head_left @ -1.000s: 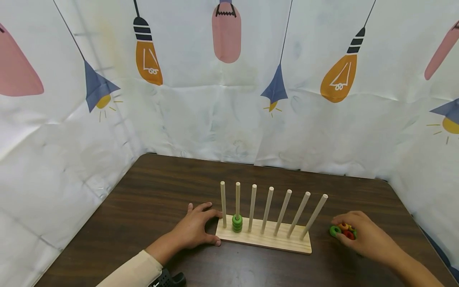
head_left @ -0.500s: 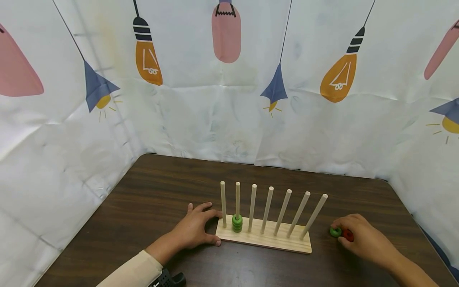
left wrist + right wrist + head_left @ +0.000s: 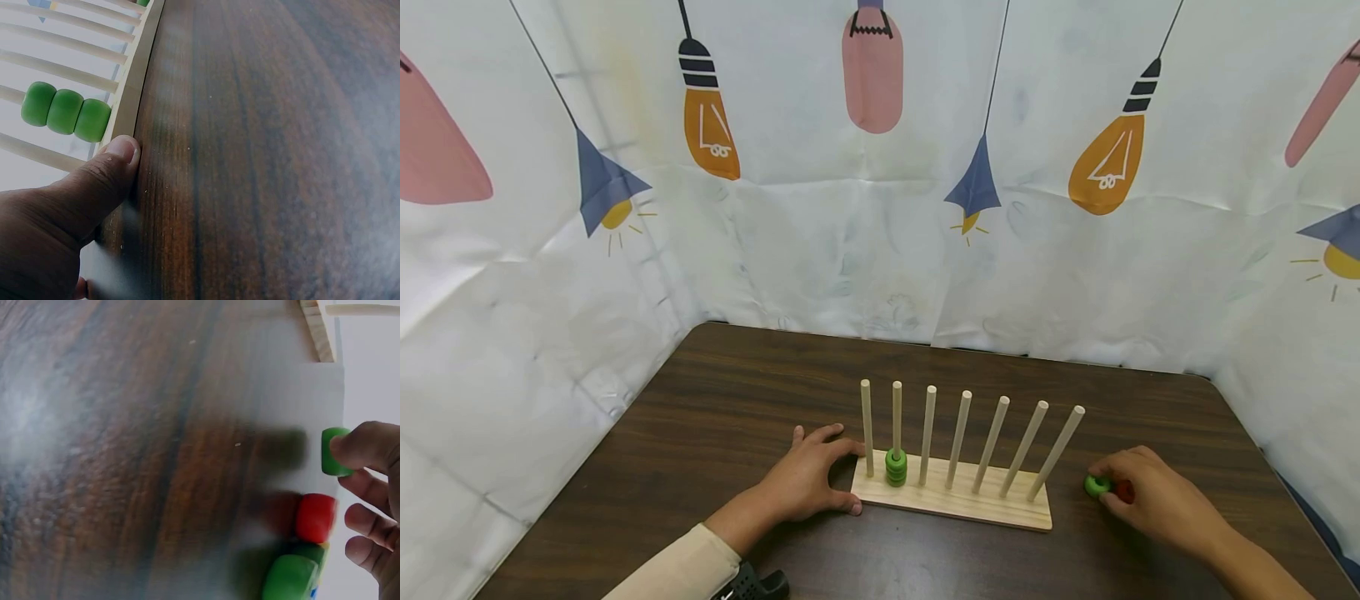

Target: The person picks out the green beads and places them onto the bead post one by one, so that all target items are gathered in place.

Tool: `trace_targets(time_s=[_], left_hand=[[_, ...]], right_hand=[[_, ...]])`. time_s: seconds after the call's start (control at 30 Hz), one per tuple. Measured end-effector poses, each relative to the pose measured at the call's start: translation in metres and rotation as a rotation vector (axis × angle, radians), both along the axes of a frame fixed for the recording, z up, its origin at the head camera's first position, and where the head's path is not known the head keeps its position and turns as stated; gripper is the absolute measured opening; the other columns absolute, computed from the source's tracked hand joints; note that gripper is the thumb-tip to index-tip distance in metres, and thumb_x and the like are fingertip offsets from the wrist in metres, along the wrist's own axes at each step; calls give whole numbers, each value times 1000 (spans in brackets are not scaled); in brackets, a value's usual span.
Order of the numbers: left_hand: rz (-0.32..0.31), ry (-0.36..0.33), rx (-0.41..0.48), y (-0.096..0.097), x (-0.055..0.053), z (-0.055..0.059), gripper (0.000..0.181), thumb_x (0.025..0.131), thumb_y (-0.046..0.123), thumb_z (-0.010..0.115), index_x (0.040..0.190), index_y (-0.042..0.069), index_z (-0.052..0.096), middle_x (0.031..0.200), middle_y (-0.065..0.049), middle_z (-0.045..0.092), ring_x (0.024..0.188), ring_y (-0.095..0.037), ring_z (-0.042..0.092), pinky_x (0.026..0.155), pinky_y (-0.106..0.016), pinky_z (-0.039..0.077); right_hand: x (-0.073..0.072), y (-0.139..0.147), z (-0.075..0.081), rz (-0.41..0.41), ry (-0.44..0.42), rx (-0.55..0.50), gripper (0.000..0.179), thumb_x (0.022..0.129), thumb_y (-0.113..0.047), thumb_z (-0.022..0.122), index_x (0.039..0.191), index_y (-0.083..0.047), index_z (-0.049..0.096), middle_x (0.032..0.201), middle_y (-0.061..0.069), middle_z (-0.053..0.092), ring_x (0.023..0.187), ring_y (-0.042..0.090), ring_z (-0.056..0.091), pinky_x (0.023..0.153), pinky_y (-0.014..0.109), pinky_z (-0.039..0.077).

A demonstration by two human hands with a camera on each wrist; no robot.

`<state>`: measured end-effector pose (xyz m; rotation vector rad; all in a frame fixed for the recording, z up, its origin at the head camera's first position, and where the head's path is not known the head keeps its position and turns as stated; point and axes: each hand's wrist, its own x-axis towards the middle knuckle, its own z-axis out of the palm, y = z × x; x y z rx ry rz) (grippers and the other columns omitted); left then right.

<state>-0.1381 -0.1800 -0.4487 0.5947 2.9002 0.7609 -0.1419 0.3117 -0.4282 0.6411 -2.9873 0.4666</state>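
Observation:
A wooden peg board [image 3: 951, 496] with several upright pegs stands on the table. Three green beads [image 3: 65, 109] are stacked on its second peg from the left. My left hand [image 3: 805, 477] holds the board's left end, thumb at the front edge and fingers toward the back. To the right of the board, my right hand [image 3: 1161, 504] pinches a green bead [image 3: 332, 452] between thumb and forefinger, lifted off the table. Just under that hand a red bead [image 3: 315, 517] lies on the table, with another green bead [image 3: 289, 578] beside it, mostly hidden from the head view.
The dark wood table [image 3: 760, 375] runs back to a white curtain [image 3: 865, 250] printed with lamps and bulbs. Slivers of yellow and blue show behind the beads in the right wrist view. A black strap [image 3: 751, 583] is around the left wrist.
The right hand has closed in on the green bead and shifted it slightly left, away from the other beads. Yellow and orange beads seen earlier are now covered. The left hand stays put.

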Motion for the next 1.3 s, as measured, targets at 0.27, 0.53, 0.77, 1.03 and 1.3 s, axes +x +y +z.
trace_targets(time_s=[0.27,0.53,0.77,1.03,1.3], left_hand=[[1,7,-2,0,0,-1,67,71,47,93,129,26,68,146,-16,53,145,-37,38,113,-78,10],[2,4,-4,0,1,0,66,71,47,93,128,26,68,146,-17,53,145,-37,38,113,-77,10],[-3,6,-5,0,0,0,66,71,47,93,128,26,67,146,-16,53,145,-37,38,113,-77,10],[-1,2,-7,0,0,0,66,72,47,93,129,26,67,147,-16,53,145,-37,38,113,-77,10],[0,0,-2,0,0,0,66,72,47,92,129,26,67,147,-18,52,145,-38,38,113,-77,9]], right_hand=[[2,-6,24,25,126,-69,32,80,-16,89,105,-26,73,107,-13,66,100,15,58,72,33,56],[4,-13,59,75,247,-105,38,77,-16,92,106,-29,71,109,-16,66,105,6,54,78,24,50],[4,-19,88,175,351,-152,50,69,-6,94,108,-27,71,108,-14,67,102,1,51,74,14,41],[5,-28,118,241,441,-150,54,65,-2,92,109,-25,71,106,-13,68,102,4,52,79,18,41],[8,-36,139,293,461,-182,57,63,2,90,112,-23,71,107,-12,67,95,2,48,71,16,39]])
